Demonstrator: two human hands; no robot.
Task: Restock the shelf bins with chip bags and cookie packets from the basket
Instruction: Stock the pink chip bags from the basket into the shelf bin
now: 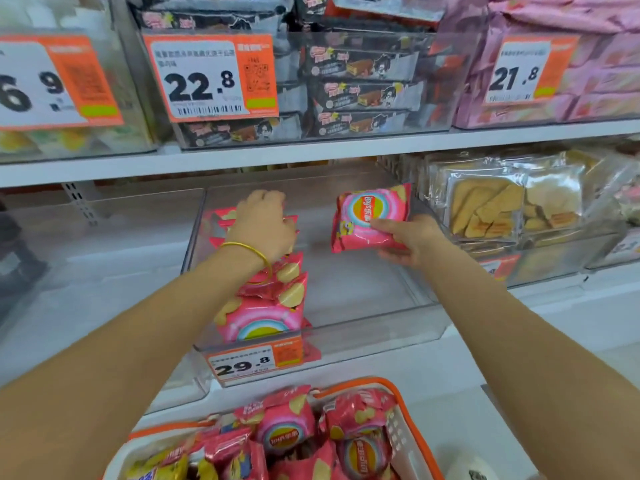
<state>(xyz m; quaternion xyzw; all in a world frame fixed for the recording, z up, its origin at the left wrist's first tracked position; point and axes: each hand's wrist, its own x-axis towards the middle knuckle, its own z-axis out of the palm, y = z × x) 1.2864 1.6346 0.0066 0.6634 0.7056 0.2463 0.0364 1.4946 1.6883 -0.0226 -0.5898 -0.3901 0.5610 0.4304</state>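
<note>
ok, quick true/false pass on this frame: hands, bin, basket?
1. The right hand holds a pink chip bag. True.
2. The left hand is in the basket. False: it grips the row of bags in the clear bin.
3. The clear bin's price tag reads 29.8. True.
4. The basket is empty. False: it holds more chip bags.

A row of pink chip bags (273, 296) stands upright along the left side of the clear shelf bin (381, 327). The right hand (412, 240) grips another pink bag (367, 220), turned sideways, above the bin's right half. More bags fill the orange-rimmed basket (381, 383) below.
</note>
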